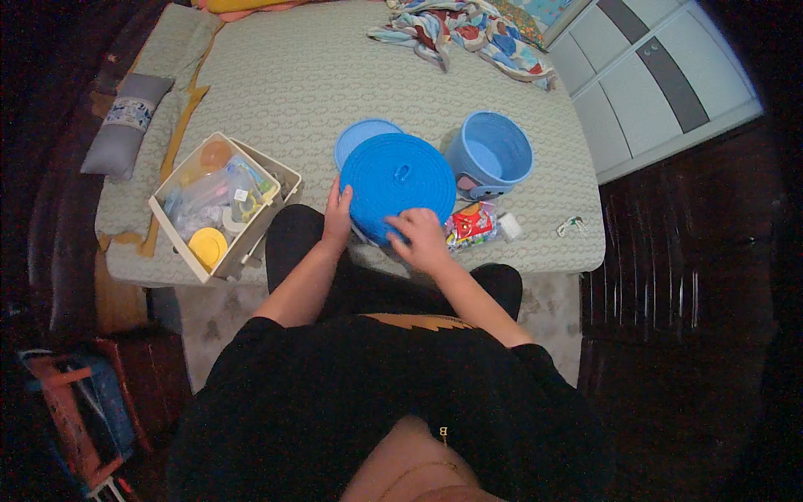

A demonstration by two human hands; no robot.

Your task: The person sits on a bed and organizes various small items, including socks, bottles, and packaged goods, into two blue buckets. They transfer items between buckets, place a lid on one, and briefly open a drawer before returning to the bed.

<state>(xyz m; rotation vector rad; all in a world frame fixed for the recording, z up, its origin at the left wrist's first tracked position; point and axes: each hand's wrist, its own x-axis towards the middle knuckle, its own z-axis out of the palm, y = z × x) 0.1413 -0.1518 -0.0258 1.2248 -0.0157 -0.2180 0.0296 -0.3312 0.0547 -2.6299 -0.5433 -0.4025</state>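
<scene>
A round, bright blue woven basket (370, 229) stands in front of me on the bed's near side. Its coiled lid (389, 163) has a small loop handle on top. My left hand (337, 218) holds the basket's left side, fingers along the lid's edge. Over the near right rim, my right hand (421, 237) is blurred, its fingers bent against or just above the blue surface; contact is unclear. Behind the basket lies a lighter blue round lid (364, 138), partly covered. An uncovered light blue basket (495, 150) with an animal face stands to the right.
A cream plastic bin (251, 245) on the left holds bags and a yellow round lid (208, 249). Colourful packets (472, 224), a white block (510, 226) and a small cord (571, 227) lie right. A crumpled blanket (464, 34) and grey pillow (128, 128) are farther off.
</scene>
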